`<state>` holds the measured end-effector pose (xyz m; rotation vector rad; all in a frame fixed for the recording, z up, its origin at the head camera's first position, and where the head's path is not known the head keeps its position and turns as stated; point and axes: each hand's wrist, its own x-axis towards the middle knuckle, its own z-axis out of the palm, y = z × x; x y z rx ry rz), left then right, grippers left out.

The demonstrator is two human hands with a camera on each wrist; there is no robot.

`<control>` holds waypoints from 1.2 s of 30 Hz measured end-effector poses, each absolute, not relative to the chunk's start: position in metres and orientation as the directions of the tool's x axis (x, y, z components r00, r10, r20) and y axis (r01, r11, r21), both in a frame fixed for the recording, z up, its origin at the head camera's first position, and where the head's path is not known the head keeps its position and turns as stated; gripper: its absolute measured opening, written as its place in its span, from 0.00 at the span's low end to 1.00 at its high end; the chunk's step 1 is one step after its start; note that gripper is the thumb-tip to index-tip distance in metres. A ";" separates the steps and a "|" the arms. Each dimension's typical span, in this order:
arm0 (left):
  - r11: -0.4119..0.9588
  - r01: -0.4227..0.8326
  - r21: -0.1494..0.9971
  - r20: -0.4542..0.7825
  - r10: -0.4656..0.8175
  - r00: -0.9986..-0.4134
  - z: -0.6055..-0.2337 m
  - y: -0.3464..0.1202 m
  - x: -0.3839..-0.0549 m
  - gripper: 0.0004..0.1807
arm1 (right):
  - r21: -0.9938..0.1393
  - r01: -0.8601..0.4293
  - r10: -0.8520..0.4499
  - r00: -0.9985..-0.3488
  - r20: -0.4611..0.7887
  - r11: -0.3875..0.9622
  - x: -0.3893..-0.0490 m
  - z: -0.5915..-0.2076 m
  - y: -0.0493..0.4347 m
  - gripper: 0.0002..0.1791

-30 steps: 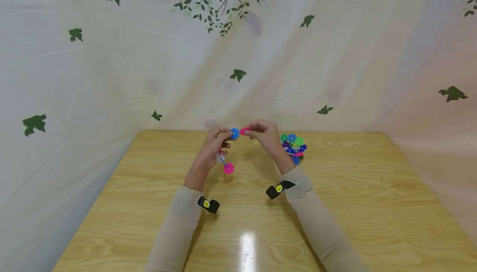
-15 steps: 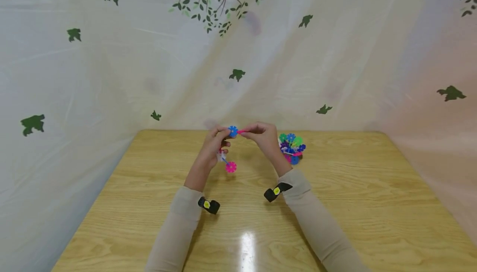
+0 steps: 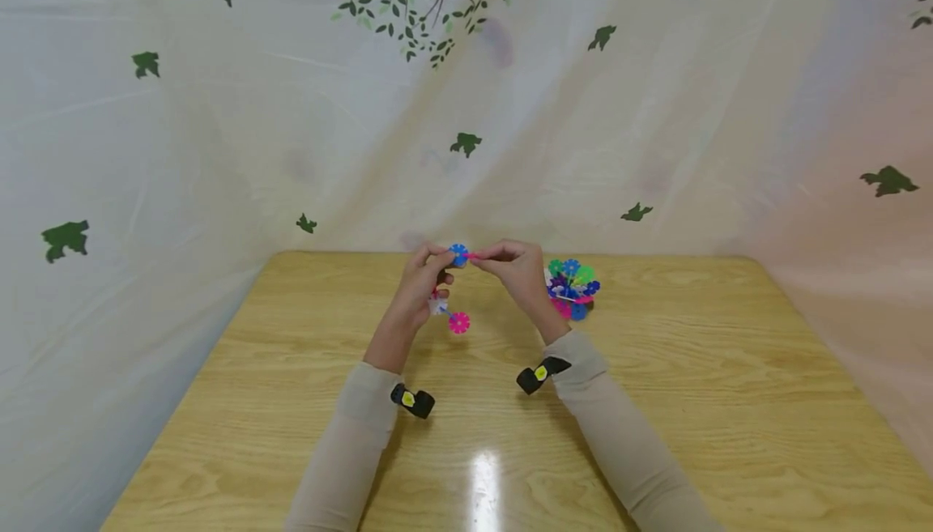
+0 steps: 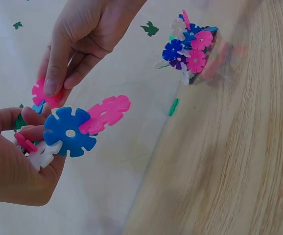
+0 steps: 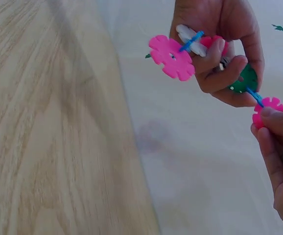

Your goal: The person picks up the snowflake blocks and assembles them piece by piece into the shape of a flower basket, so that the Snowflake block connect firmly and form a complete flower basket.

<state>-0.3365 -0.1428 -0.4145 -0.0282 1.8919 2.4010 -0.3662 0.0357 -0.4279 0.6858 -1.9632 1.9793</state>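
My left hand (image 3: 417,287) holds a chain of interlocking flower-shaped discs. A blue disc (image 3: 457,254) stands at its thumb and fingertips. In the right wrist view, a green disc (image 5: 247,80) shows between the left fingers, joined to that blue disc. Below the palm hang a white disc (image 4: 44,155), another blue disc (image 4: 68,139) and a pink end disc (image 4: 106,113). Between thumb and fingers, my right hand (image 3: 519,269) pinches a pink disc (image 4: 39,93), its edge meeting the upper blue disc. The left fingers hide part of the chain.
A pile of colourful flower discs (image 3: 572,289) sits on the wooden table (image 3: 692,402), right of the right hand. Behind the table's far edge hangs a pale curtain (image 3: 350,143) with leaf and bird prints. Both wrists wear black straps.
The right hand has brought its pink disc leftward against the blue disc and turned it edge-on. The chain's lower pink end has swung a little right and up.
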 end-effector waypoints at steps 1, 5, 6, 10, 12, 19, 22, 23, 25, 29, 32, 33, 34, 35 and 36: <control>-0.230 -0.085 0.969 -0.072 0.061 -0.995 -0.414 -0.143 -0.336 0.05 | -0.863 -0.504 -0.144 -0.852 0.504 -0.042 -0.367 -0.428 0.037 0.07; -0.221 -0.119 0.968 -0.097 0.109 -0.989 -0.415 -0.144 -0.337 0.04 | -0.871 -0.492 -0.200 -0.851 0.485 -0.018 -0.369 -0.426 0.043 0.06; -0.218 -0.126 0.968 -0.101 0.122 -0.987 -0.415 -0.145 -0.337 0.05 | -0.871 -0.491 -0.216 -0.850 0.481 -0.008 -0.369 -0.426 0.044 0.07; -0.179 -0.133 0.975 -0.106 0.148 -0.983 -0.417 -0.146 -0.338 0.11 | -0.879 -0.476 -0.270 -0.848 0.457 0.006 -0.370 -0.423 0.047 0.07; -0.154 -0.130 0.980 -0.108 0.144 -0.984 -0.420 -0.146 -0.337 0.14 | -0.891 -0.454 -0.294 -0.853 0.432 0.008 -0.371 -0.422 0.048 0.07; -0.164 -0.137 0.977 -0.123 0.092 -0.988 -0.424 -0.143 -0.337 0.14 | -0.909 -0.392 -0.398 -0.863 0.310 0.141 -0.373 -0.414 0.056 0.10; -0.176 -0.137 0.975 -0.125 0.077 -0.989 -0.424 -0.143 -0.339 0.12 | -0.885 -0.404 -0.425 -0.860 0.282 0.230 -0.377 -0.407 0.067 0.12; -0.179 -0.138 0.974 -0.126 0.074 -0.989 -0.424 -0.143 -0.339 0.12 | -0.869 -0.420 -0.432 -0.856 0.283 0.262 -0.379 -0.404 0.071 0.12; -0.181 -0.139 0.974 -0.128 0.070 -0.989 -0.423 -0.144 -0.339 0.11 | -0.837 -0.450 -0.441 -0.848 0.292 0.311 -0.382 -0.399 0.080 0.12; -0.190 -0.135 0.972 -0.125 0.064 -0.990 -0.422 -0.147 -0.339 0.09 | -0.799 -0.467 -0.452 -0.847 0.280 0.379 -0.386 -0.395 0.096 0.13; -0.210 -0.128 0.969 -0.117 0.064 -0.991 -0.422 -0.149 -0.340 0.05 | -0.808 -0.436 -0.415 -0.870 0.265 0.397 -0.388 -0.396 0.101 0.15; -0.217 -0.130 0.968 -0.118 0.066 -0.991 -0.422 -0.149 -0.340 0.05 | -0.816 -0.420 -0.386 -0.883 0.266 0.398 -0.388 -0.396 0.100 0.15; -0.222 -0.130 0.966 -0.118 0.067 -0.991 -0.422 -0.150 -0.340 0.04 | -0.828 -0.398 -0.346 -0.899 0.267 0.394 -0.387 -0.396 0.098 0.16; -0.226 -0.131 0.965 -0.119 0.069 -0.991 -0.422 -0.150 -0.340 0.05 | -0.842 -0.373 -0.301 -0.916 0.266 0.389 -0.387 -0.396 0.095 0.17; -0.233 -0.134 0.963 -0.121 0.069 -0.990 -0.422 -0.151 -0.341 0.05 | -0.855 -0.353 -0.254 -0.929 0.270 0.381 -0.388 -0.398 0.091 0.18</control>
